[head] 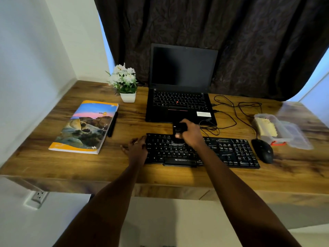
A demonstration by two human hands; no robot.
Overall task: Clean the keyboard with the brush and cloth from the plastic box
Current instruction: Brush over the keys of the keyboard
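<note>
While the left hand [137, 147] lies flat on the keyboard [222, 152], the right hand [189, 131] grips the brush [179, 129] at its upper rows: brushing step, rightward strokes judged due next.

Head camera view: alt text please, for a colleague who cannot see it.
The right hand grips a black brush over the upper key rows of the keyboard, while the left hand rests on the keyboard's left end. The open plastic box, holding a yellow cloth, sits at the right of the desk beside a mouse; a laptop stands behind the keyboard.
</note>
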